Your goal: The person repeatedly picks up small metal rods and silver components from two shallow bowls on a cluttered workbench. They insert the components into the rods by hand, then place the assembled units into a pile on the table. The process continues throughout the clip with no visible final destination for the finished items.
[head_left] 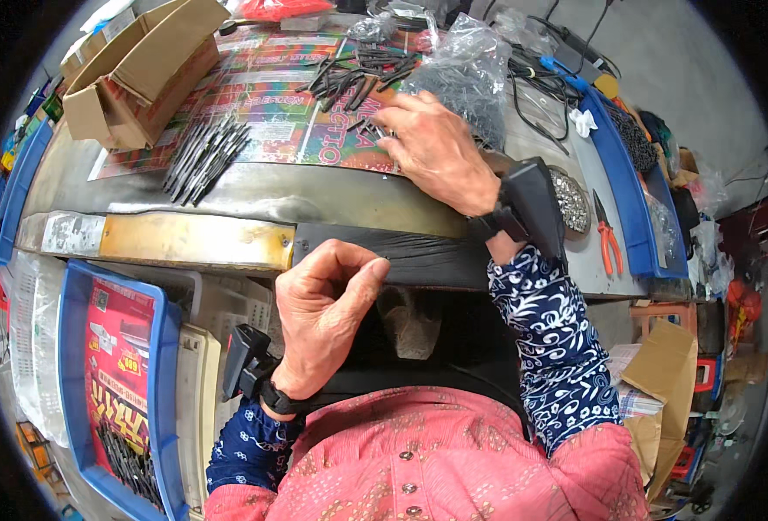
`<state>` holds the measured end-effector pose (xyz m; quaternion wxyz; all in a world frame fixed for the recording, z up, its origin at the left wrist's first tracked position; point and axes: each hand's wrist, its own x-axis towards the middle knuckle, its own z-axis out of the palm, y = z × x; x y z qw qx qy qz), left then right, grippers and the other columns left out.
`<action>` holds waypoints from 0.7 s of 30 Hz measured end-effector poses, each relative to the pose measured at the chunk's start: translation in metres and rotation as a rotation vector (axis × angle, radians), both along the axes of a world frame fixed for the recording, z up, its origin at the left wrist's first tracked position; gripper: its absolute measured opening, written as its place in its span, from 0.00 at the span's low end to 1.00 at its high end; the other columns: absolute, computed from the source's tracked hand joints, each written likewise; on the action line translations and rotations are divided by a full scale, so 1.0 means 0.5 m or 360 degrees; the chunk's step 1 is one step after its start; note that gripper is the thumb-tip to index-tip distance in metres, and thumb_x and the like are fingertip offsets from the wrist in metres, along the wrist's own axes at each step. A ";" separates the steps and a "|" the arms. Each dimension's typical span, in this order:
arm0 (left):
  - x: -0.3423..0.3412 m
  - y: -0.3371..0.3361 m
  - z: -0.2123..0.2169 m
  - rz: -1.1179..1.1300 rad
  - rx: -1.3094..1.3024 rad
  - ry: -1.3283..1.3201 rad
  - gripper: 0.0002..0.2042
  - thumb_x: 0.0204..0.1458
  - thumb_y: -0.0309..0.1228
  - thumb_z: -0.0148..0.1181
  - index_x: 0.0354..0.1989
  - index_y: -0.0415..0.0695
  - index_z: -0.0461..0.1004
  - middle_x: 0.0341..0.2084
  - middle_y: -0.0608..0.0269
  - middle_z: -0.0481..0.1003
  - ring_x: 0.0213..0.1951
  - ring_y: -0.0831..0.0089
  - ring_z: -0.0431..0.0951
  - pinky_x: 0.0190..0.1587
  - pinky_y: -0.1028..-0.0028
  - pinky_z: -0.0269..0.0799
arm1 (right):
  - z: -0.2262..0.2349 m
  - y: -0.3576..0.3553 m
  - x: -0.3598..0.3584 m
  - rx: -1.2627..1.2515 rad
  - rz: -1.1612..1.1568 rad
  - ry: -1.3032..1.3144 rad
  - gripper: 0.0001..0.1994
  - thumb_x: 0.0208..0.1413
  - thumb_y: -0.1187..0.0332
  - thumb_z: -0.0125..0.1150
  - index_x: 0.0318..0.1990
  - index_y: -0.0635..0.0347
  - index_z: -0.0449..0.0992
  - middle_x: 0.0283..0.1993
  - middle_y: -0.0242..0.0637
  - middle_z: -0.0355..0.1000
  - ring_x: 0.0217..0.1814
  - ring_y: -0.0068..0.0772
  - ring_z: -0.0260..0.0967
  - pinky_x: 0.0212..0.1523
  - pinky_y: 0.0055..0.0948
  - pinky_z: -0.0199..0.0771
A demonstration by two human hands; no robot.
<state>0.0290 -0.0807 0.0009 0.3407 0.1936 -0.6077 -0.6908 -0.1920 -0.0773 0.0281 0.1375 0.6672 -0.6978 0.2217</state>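
Note:
My left hand (325, 304) is raised just in front of the table edge, its fingers curled and thumb pressed against the forefinger. Whatever may be in that pinch is hidden or too small to see. Over the table my right hand (440, 149) reaches down, fingers bent and somewhat apart, beside a few small dark pieces (365, 127). Beyond it lies a loose heap of thin black rods (349, 80). A clear plastic bag (466, 74) full of dark small parts touches the area behind my right hand. A neater bundle of black rods (206, 158) rests to the left.
A cardboard box (141, 74) stands at the back left. Red-handled pliers (608, 236) and a round dish of small metal parts (571, 201) lie right, near a blue tray (631, 187). At lower left, another blue tray (73, 347) holds more black rods.

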 end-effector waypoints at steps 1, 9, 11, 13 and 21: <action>-0.001 -0.001 -0.002 -0.0004 -0.0002 -0.0001 0.03 0.53 0.22 0.61 0.30 0.37 0.74 0.19 0.77 0.68 0.22 0.91 0.62 0.24 0.87 0.57 | -0.005 -0.013 -0.005 0.0020 0.0032 0.0093 0.12 0.48 0.71 0.59 0.41 0.61 0.76 0.43 0.41 0.72 0.48 0.47 0.67 0.48 0.41 0.69; -0.005 -0.002 -0.012 0.0009 -0.0054 0.0022 0.04 0.53 0.22 0.61 0.28 0.37 0.74 0.19 0.76 0.68 0.22 0.91 0.62 0.24 0.86 0.58 | -0.031 -0.056 -0.019 0.0062 0.0134 0.0300 0.12 0.48 0.73 0.59 0.42 0.61 0.76 0.41 0.39 0.72 0.46 0.46 0.67 0.46 0.38 0.72; -0.005 -0.003 -0.013 0.0009 -0.0081 0.0029 0.04 0.53 0.22 0.61 0.28 0.37 0.74 0.18 0.76 0.68 0.22 0.91 0.62 0.24 0.86 0.58 | -0.031 -0.053 -0.018 0.0088 0.0117 0.0404 0.09 0.48 0.72 0.58 0.39 0.61 0.76 0.38 0.39 0.72 0.45 0.45 0.67 0.45 0.38 0.72; -0.005 -0.003 -0.012 0.0006 -0.0079 0.0037 0.04 0.53 0.22 0.61 0.29 0.37 0.74 0.19 0.76 0.69 0.22 0.91 0.62 0.24 0.86 0.59 | -0.031 -0.050 -0.015 0.0081 0.0107 0.0497 0.06 0.48 0.71 0.57 0.34 0.60 0.76 0.36 0.38 0.72 0.45 0.43 0.68 0.43 0.37 0.72; 0.002 -0.001 -0.007 -0.0024 -0.0014 0.0021 0.03 0.53 0.22 0.61 0.30 0.37 0.74 0.20 0.75 0.70 0.23 0.91 0.64 0.25 0.86 0.60 | -0.025 -0.015 -0.019 0.0183 -0.0024 0.0615 0.05 0.48 0.71 0.55 0.28 0.59 0.76 0.33 0.38 0.73 0.42 0.39 0.71 0.40 0.34 0.72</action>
